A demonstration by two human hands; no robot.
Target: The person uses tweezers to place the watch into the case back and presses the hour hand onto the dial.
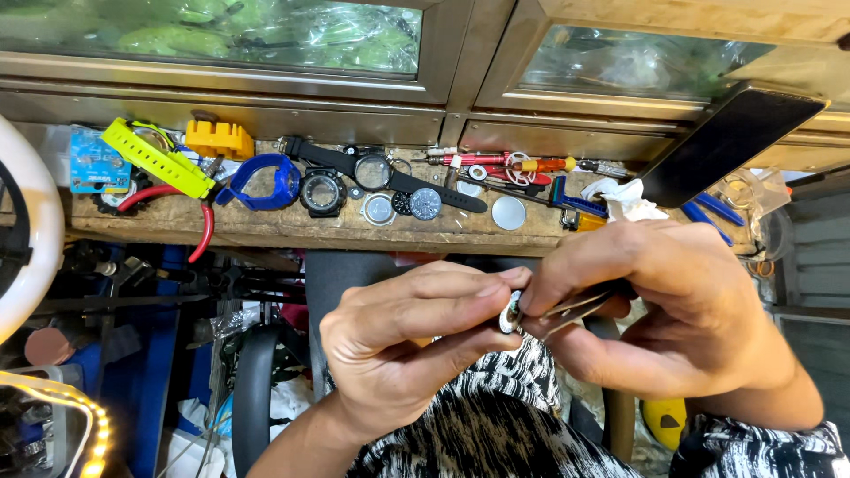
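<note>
My left hand (pixel 403 341) pinches a small round watch part (pixel 510 312) at its fingertips; my right hand (pixel 660 305) grips tweezers (pixel 575 307), their long axis pointing left, tips touching the part. Both grips are closed, hands meeting in front of the worktop (pixel 266 232).

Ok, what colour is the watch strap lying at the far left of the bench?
The watch strap is bright yellow-green, lying diagonally beside the blue strap; the head view shows it.

two hands (pixel 416 341), three watch straps (pixel 159 158)

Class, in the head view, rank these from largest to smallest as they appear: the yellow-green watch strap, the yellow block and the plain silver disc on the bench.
1. Yellow-green strap, longest by far.
2. Yellow block.
3. Silver disc, smallest.
All lie on the same bench, so nearness hardly skews this.
</note>
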